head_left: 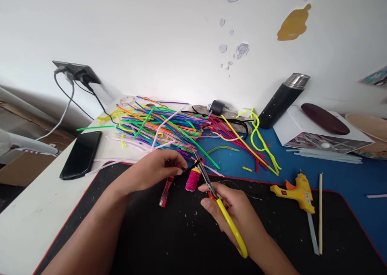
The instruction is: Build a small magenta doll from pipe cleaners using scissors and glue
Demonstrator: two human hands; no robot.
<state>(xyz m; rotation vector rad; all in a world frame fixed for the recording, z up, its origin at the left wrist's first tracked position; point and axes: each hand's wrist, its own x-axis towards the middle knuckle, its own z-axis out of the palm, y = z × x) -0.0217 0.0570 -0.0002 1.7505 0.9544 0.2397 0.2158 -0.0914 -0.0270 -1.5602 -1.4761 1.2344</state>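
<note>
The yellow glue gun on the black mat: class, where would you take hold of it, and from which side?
Grip the yellow glue gun by its handle, the thick part with the red switch that points left toward the right hand. Come from above and from the left: it lies flat on the black mat, with the glue stick trailing toward the near edge, and the nozzel end is best avoided.

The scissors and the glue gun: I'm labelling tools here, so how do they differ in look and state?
The scissors are held in the right hand; the glue gun lies untouched on the black mat. The scissors are slim with metal blades pointing away; the glue gun is chunky, with an orange trigger. Both are mainly yellow.
</note>
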